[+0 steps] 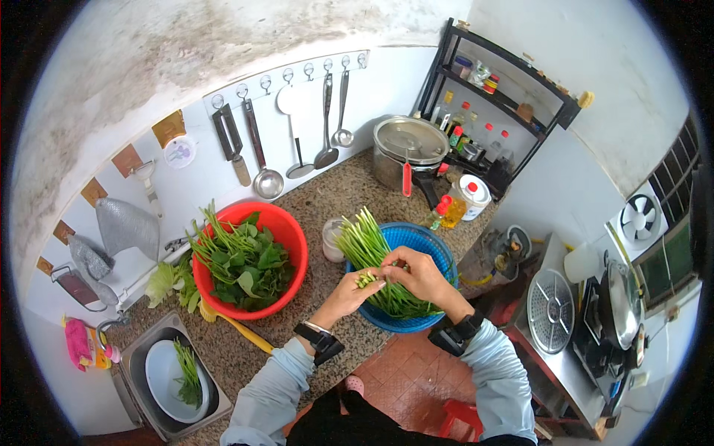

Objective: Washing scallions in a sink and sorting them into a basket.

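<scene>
Over a blue plastic basket (447, 245), my two hands meet with fingertips close together. My left hand (352, 292) is closed around a small bunch of short green stem pieces (366, 279), their cut ends showing. My right hand (419, 274) has thumb and forefinger pinched at the left fingertips; whether something sits in that pinch is hidden. Long thin green vegetable stalks (365, 240) lie across the basket beneath my hands, pale ends leaning over its far left rim. A lidded glass jar (333, 240) stands just left of the basket.
On the granite counter (312, 209), a red basin (301, 245) holds leafy greens. Left lies a yellow-handled brush (240, 330); a sink (131, 357) contains a white basin (159, 371) with stalks. Behind stand a pressure cooker (390, 167) and bottles (457, 206). A red stool (463, 415) is below.
</scene>
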Demonstrator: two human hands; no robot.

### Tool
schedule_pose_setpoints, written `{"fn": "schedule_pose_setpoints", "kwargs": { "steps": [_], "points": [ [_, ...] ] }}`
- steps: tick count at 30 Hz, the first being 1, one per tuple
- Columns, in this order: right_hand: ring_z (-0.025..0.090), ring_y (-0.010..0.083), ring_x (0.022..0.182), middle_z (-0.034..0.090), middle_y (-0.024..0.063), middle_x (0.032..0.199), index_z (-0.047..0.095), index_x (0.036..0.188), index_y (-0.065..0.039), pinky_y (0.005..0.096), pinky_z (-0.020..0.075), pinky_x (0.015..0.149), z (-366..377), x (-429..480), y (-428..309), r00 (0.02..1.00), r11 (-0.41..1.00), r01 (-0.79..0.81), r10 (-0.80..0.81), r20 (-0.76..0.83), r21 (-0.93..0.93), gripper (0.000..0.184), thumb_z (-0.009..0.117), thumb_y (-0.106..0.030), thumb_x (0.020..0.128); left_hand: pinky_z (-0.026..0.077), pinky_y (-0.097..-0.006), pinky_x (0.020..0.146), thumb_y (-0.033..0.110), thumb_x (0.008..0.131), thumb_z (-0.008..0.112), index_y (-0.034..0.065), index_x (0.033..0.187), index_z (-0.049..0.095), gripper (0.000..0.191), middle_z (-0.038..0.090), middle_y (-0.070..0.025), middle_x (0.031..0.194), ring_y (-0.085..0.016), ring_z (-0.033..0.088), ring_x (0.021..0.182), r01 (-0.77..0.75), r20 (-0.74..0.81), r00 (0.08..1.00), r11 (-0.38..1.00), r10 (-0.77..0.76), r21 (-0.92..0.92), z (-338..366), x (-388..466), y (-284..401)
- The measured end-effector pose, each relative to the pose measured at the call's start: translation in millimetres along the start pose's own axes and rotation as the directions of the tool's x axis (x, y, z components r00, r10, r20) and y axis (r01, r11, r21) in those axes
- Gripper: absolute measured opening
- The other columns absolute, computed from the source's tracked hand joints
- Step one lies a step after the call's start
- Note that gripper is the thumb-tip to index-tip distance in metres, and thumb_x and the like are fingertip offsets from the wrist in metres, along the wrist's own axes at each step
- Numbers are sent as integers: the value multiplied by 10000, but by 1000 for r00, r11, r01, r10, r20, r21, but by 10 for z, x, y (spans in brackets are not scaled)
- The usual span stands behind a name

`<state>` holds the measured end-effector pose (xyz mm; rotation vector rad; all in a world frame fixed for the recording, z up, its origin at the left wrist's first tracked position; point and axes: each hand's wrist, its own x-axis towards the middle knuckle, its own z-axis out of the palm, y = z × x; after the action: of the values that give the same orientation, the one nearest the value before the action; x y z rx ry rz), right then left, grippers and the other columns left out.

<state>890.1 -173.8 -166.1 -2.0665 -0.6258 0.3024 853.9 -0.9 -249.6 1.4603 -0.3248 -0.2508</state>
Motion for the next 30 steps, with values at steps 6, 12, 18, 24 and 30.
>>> {"fn": "schedule_pose_setpoints", "kwargs": {
  "steps": [6, 12, 18, 24, 30],
  "points": [
    [602, 327, 731, 613, 141, 783, 583, 892, -3, 372, 484, 652, 90, -8, 5, 941, 928, 321, -335, -49, -188, 139, 608, -71, 773, 395, -238, 875, 97, 888, 537, -15, 1202, 483, 337, 562, -28, 1083, -86, 498, 999, -15, -31, 999, 993, 11, -121, 14, -3, 33],
    [593, 340, 739, 603, 158, 790, 591, 819, -1, 391, 476, 658, 46, -13, 5, 969, 935, 248, -239, 68, -252, 113, 602, -103, 770, 372, -241, 921, 100, 896, 526, -9, 1333, 337, 488, 512, -45, 1176, -95, 466, 1058, -79, 8, 997, 990, 81, -113, 69, 62, 12],
    [589, 322, 749, 593, 151, 794, 586, 823, -7, 385, 478, 648, 5, -23, 29, 947, 924, 313, -320, 1, -220, 89, 594, -80, 772, 386, -235, 889, 122, 895, 536, 11, 1305, 388, 450, 536, -20, 1125, -79, 475, 1013, -88, 26, 996, 993, 91, -74, 65, 45, 8],
    [578, 304, 745, 555, 117, 810, 580, 861, -18, 369, 488, 653, -16, -35, -51, 867, 785, 487, -486, 104, -383, 95, 584, -74, 784, 405, -235, 831, 104, 875, 563, 17, 1128, 531, 269, 576, 22, 1008, -62, 496, 928, -81, 69, 994, 996, 84, -42, 68, 55, 86],
    [577, 300, 743, 547, 120, 817, 574, 869, -6, 362, 489, 659, -38, -59, -108, 900, 846, 418, -436, 22, -330, 91, 572, -24, 780, 414, -243, 823, 135, 880, 563, 24, 1081, 553, 230, 595, 3, 976, -72, 511, 912, -22, 138, 990, 1000, 25, -20, 70, 77, 321]
  ]
}}
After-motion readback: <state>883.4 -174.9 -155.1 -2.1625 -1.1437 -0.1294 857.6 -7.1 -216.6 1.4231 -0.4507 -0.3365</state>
